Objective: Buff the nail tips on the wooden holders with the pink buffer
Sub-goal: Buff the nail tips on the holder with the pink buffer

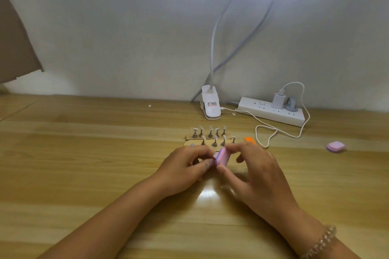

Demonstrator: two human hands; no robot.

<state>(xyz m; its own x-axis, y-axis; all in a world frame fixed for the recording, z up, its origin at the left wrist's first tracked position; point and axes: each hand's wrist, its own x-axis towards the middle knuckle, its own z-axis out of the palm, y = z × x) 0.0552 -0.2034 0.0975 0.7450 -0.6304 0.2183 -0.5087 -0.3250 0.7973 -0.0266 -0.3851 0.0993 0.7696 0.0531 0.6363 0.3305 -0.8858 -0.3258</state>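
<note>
Between my hands, just on the near side of the two wooden holders (187,143), my right hand (259,174) pinches the pink buffer (221,159), thumb below and forefinger above. It looks like a light, slightly spongy block, so I judge a soft grip on its edges will keep the face free. My left hand (185,164) pinches what seems to be a loose nail tip (216,155) against it. The tip is probably thin and springy and best held by its stand, though blur hides that. Nine nail tips (211,128) stand on the holders: five far, four near. A second pink block (336,146) lies well off right.
</note>
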